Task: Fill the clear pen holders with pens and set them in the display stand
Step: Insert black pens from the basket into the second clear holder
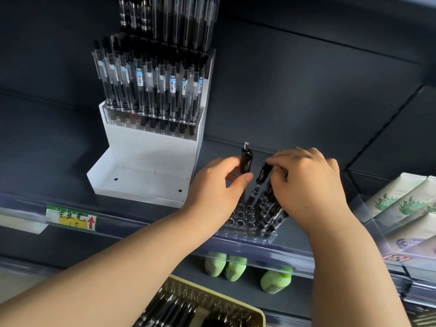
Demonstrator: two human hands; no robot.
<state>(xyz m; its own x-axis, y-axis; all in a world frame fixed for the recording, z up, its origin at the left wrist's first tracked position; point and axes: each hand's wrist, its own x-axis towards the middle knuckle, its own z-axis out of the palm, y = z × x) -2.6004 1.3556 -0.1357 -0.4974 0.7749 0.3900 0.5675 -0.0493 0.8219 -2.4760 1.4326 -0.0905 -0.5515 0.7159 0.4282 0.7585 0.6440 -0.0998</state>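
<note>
Display stand (pixel 151 147), white and stepped, stood on the dark shelf (pixel 59 180), left of both hands; its upper step carried a full holder of pens, its lower tray (pixel 141 182) had no holder in it. Just right of it, at the shelf's front edge, sat the clear pen holder (pixel 243 224), its left holes unfilled. The right hand (pixel 309 185) curled round a bundle of black pens (pixel 269 208) leaning in the holder's right side. The left hand (pixel 217 185), nearer the free holes, pinched 1 black pen (pixel 246 161) between thumb and fingers, long axis near upright, clicker up. Those holes lay straight below the fingers, so the coming move looked like a plain downward push.
</note>
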